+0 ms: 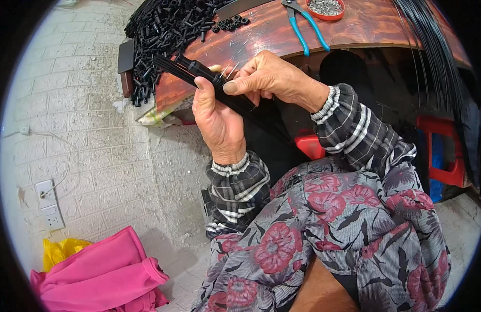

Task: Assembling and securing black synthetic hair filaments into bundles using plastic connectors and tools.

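Note:
My left hand is closed round a bundle of thin black rods, held slantwise off the table's near edge. A dark ringed fitting sits on the bundle by the left thumb. At that fitting my right hand has thumb and fingers pinched together. Thin shiny metal wires stick out beside the right fingertips. What exactly lies between those fingertips is too small to make out. The bundle's lower end runs down past my left palm into dark shadow.
On the reddish wooden table lie a heap of black tubular parts, blue-handled pliers and a red dish of small metal bits. A broad blade rests at the left edge. Long black strands hang at right, above a red stool.

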Demonstrator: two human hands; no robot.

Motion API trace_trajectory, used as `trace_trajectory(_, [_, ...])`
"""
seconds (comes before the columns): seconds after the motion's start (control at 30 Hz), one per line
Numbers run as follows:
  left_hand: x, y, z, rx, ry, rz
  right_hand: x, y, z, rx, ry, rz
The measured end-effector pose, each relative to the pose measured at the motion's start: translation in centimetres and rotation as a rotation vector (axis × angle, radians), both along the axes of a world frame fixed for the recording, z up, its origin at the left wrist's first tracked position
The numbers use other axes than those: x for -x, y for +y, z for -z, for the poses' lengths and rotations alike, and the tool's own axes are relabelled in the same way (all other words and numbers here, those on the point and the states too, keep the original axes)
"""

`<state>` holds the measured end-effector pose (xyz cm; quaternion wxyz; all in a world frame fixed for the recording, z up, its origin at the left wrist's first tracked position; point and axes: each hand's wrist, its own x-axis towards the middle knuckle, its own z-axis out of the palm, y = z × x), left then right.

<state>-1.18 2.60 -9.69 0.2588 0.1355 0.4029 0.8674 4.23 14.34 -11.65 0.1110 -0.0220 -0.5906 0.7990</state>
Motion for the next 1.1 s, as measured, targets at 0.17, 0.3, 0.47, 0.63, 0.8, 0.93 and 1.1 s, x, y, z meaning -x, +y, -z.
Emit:
trace_trajectory(0.17, [-0.4, -0.2, 0.1, -0.023, -0.021, -0.047, -0.2, -0.2, -0.2, -0.013, -0.01, -0.021])
trace_trajectory(0.3, [-0.2, -0.2, 0.6, -0.025, 0.016, -0.093, -0.2, -0.2, -0.3, -0.018, -0.012, -0.006])
trace_trajectory(0.47, [-0.4, 0.0, 0.5, -0.056, -0.015, -0.1, 0.1, 0.0, 0.1, 0.006, -0.067, -0.047])
trace_trajectory(0.63, [-1.1, -0.3, 0.1, -0.113, 0.065, -0.016, 0.3, 0.7, -0.1, -0.029, -0.084, -0.092])
trace_trajectory(0.8, [-1.0, -0.8, 0.5, -0.12, 0.054, -0.021, 0.6, 0.3, -0.1, -0.181, 0.041, 0.091])
trace_trajectory(0.93, [-2.0, -1.8, -0.1, -0.035, 0.081, 0.099, -0.3, 1.2, -1.4, -0.103, 0.066, -0.067])
trace_trajectory(1.1, [-1.5, -2.7, 0.1, 0.091, 0.111, 0.343, -0.4, 1.2, -1.0, -0.085, 0.207, -0.299])
